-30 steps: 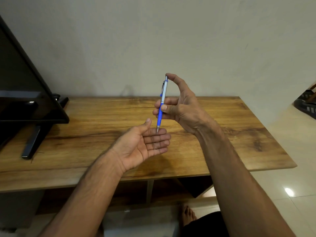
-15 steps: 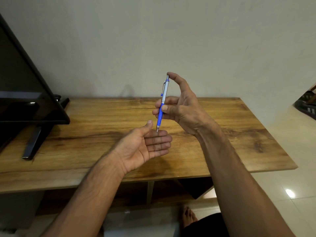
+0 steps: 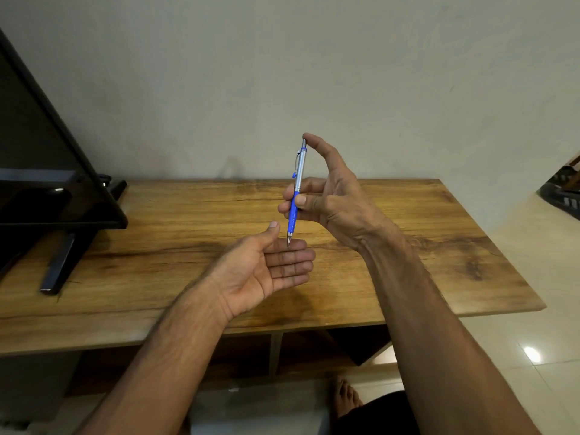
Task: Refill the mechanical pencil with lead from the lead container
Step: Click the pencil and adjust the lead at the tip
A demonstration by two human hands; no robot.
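Observation:
My right hand holds a mechanical pencil upright above the wooden table. The pencil has a silver upper barrel with a clip and a blue grip. My fingers curl round the blue grip and my thumb sits on the top button. The metal tip points down, just over the fingers of my left hand. That hand lies palm up under the tip, fingers straight and together, holding nothing. No lead container is in view.
A black flat screen on angled feet stands on the table's left end. The wall rises right behind the table. Open shelves sit under the tabletop, and tiled floor with my foot shows at the lower right.
Almost nothing differs. Both hands and the pencil keep the same pose, with only a slight shift of the view.

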